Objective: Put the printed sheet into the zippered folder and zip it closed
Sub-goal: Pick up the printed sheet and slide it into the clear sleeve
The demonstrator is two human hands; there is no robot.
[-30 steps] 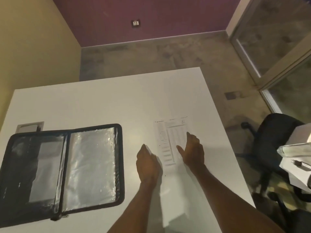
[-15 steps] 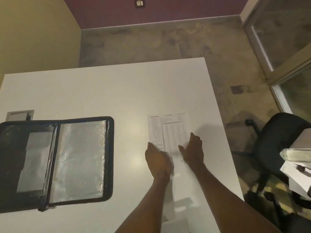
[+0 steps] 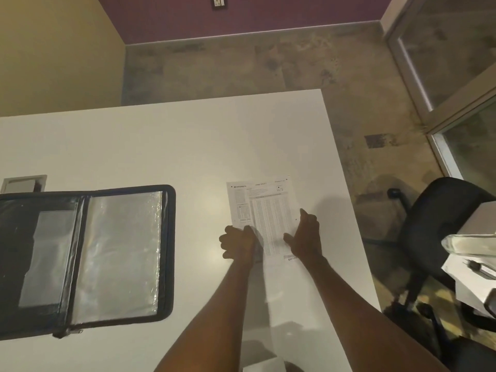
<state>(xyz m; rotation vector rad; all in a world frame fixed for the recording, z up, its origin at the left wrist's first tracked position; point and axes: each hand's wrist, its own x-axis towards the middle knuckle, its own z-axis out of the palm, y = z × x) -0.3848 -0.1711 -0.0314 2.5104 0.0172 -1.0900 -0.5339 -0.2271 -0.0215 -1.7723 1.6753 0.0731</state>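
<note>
Since a moment ago the left hand [image 3: 239, 241] has curled onto the near left edge of the printed sheet [image 3: 264, 210], pinching it. The zippered folder [image 3: 86, 256] lies open, well left on the worktop [image 3: 161, 146]. The sheet lies flat at right, the right hand [image 3: 306, 236] spread at its right edge; best lift by both edges, level.

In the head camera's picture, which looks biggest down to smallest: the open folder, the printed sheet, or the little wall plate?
1. Open black zippered folder with clear plastic sleeves.
2. White printed sheet.
3. Small wall plate on the purple wall, though it is farthest away, so its true size is unsure.
</note>
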